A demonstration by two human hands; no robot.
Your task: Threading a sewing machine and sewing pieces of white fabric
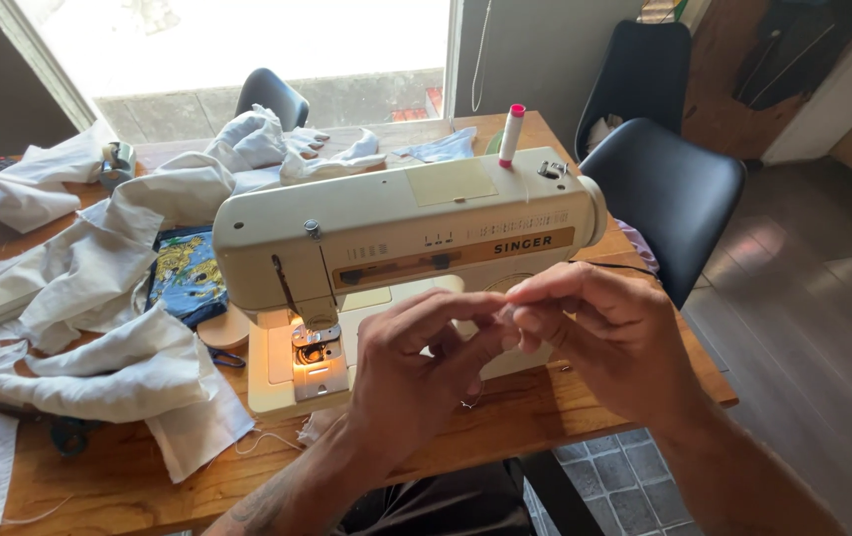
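**Fingertips pinched at the machine front**

I hold my left hand [416, 362] and right hand [599, 333] raised before the cream sewing machine [396, 243], fingertips meeting and pinched together, seemingly on fine thread, too thin to confirm. Hands sit close to eye level for sight. The needle area [315, 347] is lit. White cloth [98, 288] is piled left, pink-capped spool [512, 134] upright on top.
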